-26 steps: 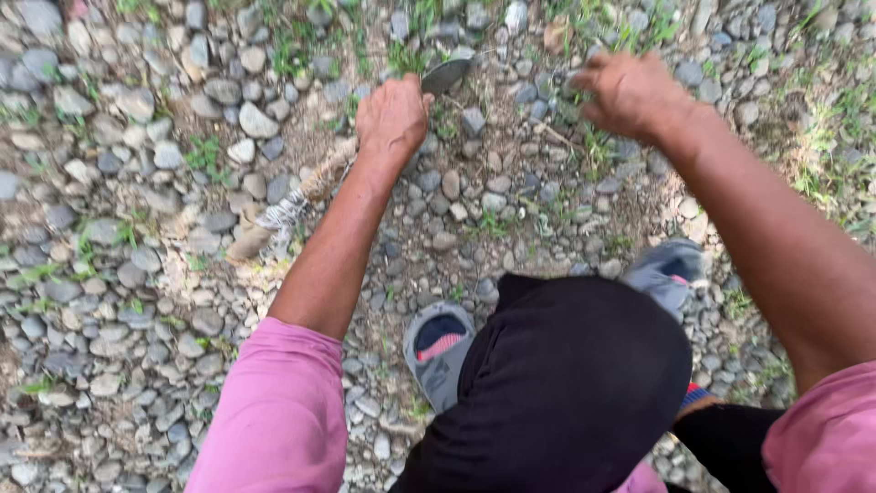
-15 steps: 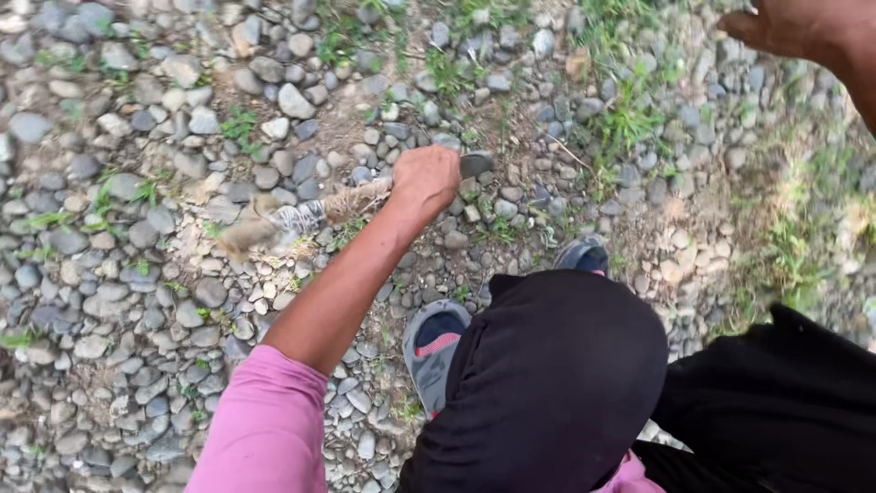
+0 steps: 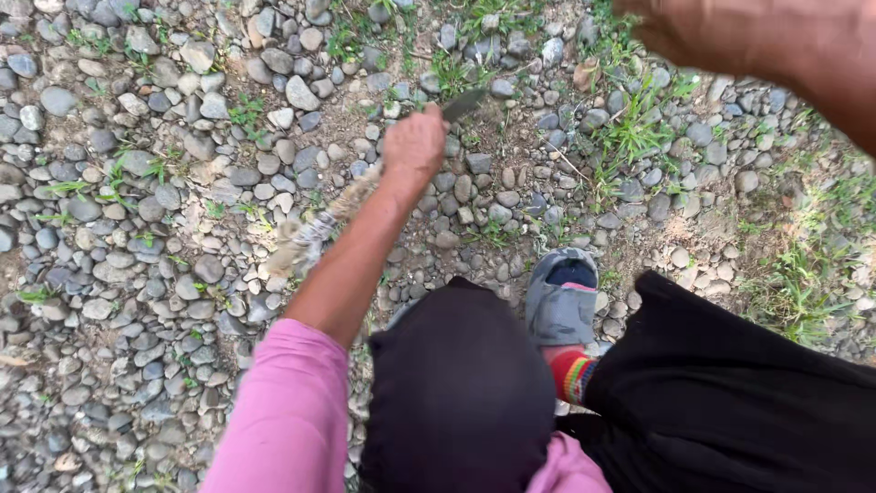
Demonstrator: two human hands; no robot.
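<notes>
Under both hands spreads a bed of rounded grey pebbles (image 3: 137,183), broken by thin green grass tufts (image 3: 639,128) near the right hand. Black trousers (image 3: 730,402) and a grey shoe (image 3: 561,297) lie below the left hand. The left hand (image 3: 415,141) is closed tight around a tool whose dark flat blade (image 3: 464,103) juts past its knuckles and whose frayed, pale handle (image 3: 310,233) trails beside the forearm. The right hand (image 3: 730,32), blurred at the top edge, cannot be judged open or closed.
</notes>
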